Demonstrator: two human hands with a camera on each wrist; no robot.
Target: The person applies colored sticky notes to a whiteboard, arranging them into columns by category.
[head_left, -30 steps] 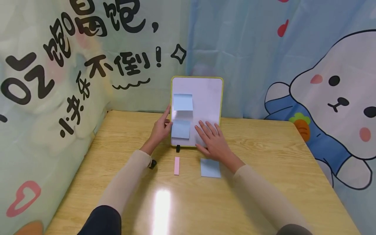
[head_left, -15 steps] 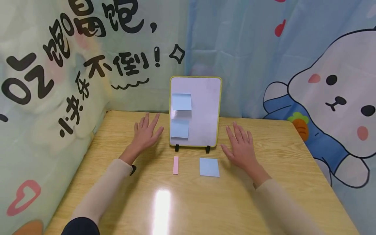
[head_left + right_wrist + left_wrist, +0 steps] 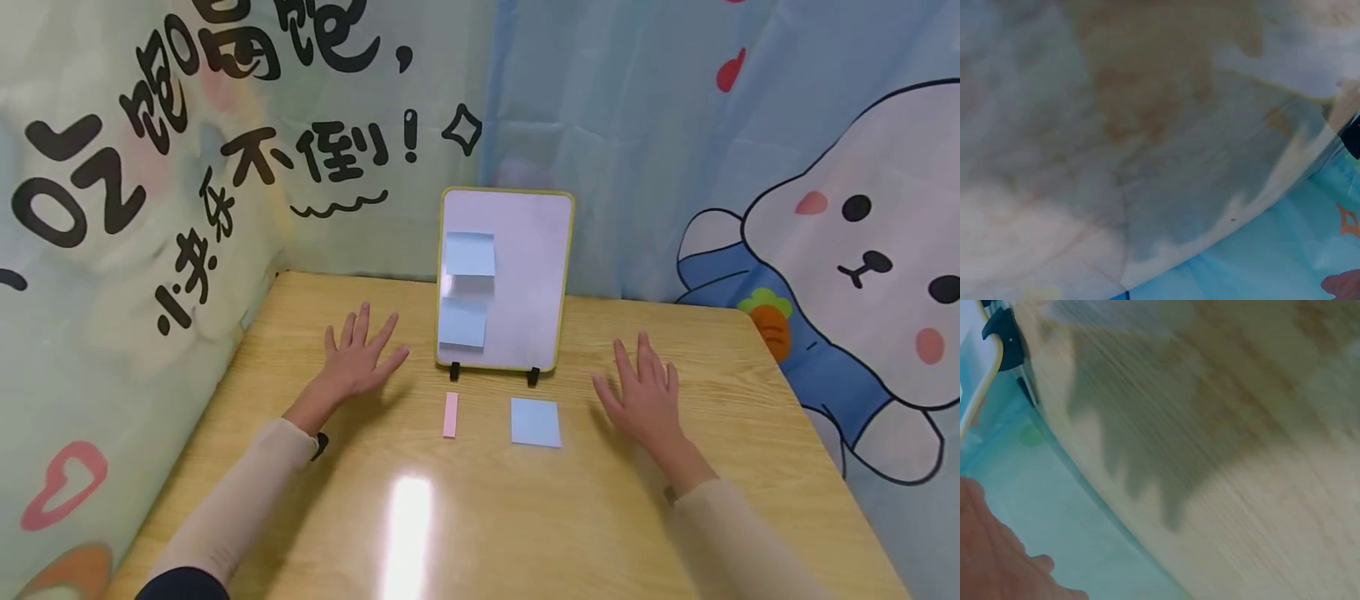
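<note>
A small whiteboard [image 3: 525, 275] with a yellow rim stands upright at the back of the table on black feet [image 3: 533, 377]. Two blue sticky notes, an upper one [image 3: 470, 254] and a lower one [image 3: 462, 322], cling to its left half. My left hand [image 3: 352, 364] hovers left of the board, fingers spread and holding nothing. To the right of the board, my right hand [image 3: 645, 400] is likewise held over the table with straight, spread fingers. A pink paper strip [image 3: 450, 415] and a blue square note [image 3: 536, 422] lie flat in front of the board.
The wooden table [image 3: 480, 517] ends at a printed curtain [image 3: 600, 167] behind the board and along the left side. A bright light reflection [image 3: 407, 533] shows on the tabletop near the front.
Both hands have let go of the whiteboard and drawn apart, the left toward the left and the right toward the right. The notes and the pink strip stay where they were.
</note>
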